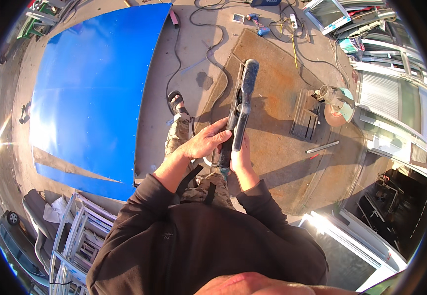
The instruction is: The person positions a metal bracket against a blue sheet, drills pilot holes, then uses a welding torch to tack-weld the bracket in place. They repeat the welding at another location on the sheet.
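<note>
A long black hand tool (243, 105), with a rounded grip-like far end and a bar along its side, stands out in front of my body. Its exact kind I cannot make out. My left hand (204, 141) holds it from the left, thumb pressed on its lower part. From the right, my right hand (242, 158) is wrapped against the same lower part; most of its fingers are hidden behind the tool. Below the hands, a small teal end (224, 172) shows near my trousers.
A large blue sheet panel (93, 88) lies on the left. Cables (218, 59) snake past my sandalled foot (176, 102). A chop saw (329, 105) stands on a brown board (267, 73), with a blue drill (258, 25) beyond. Window frames (395, 98) crowd the right; white frames (83, 231) lie left.
</note>
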### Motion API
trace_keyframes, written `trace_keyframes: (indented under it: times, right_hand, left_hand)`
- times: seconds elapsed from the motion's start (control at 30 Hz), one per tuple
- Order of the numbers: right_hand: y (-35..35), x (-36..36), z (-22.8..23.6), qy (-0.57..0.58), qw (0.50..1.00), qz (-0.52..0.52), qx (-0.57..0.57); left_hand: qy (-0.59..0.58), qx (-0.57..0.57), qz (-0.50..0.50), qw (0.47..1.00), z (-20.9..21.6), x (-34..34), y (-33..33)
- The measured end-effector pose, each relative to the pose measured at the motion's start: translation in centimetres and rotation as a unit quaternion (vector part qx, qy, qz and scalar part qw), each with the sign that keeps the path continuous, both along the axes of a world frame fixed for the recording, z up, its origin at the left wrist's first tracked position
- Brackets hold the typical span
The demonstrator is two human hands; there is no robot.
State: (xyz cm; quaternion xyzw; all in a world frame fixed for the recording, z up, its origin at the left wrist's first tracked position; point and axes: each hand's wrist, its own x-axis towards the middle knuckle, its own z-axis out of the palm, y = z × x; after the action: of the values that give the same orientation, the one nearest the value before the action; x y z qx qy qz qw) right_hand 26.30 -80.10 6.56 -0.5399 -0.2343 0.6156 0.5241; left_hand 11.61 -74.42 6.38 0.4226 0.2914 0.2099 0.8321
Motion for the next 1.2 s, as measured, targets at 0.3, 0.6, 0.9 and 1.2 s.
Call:
trace_keyframes:
  times: [0.3, 0.6, 0.9, 1.2]
  right_hand:
    - [28.9, -2.2, -13.4, -0.083, 0.986, -0.015, -0.145]
    - [44.0, -5.6, -18.0, 0.007, 0.979, 0.04, -0.201]
    - [58.7, -2.9, -25.6, -0.004, 0.96, 0.142, -0.24]
    - [68.1, -5.1, -47.8, 0.014, 0.964, 0.122, -0.234]
  left_hand:
    - [0.091, -0.035, 0.0, 0.995, -16.0, -3.5, 17.2]
    - [0.236, 0.005, 0.075, 0.969, -20.2, -6.8, 28.2]
    - [0.425, -0.041, 0.159, 0.89, -22.1, -7.1, 37.2]
    - [0.457, 0.059, 0.032, 0.887, -35.8, -1.9, 43.0]
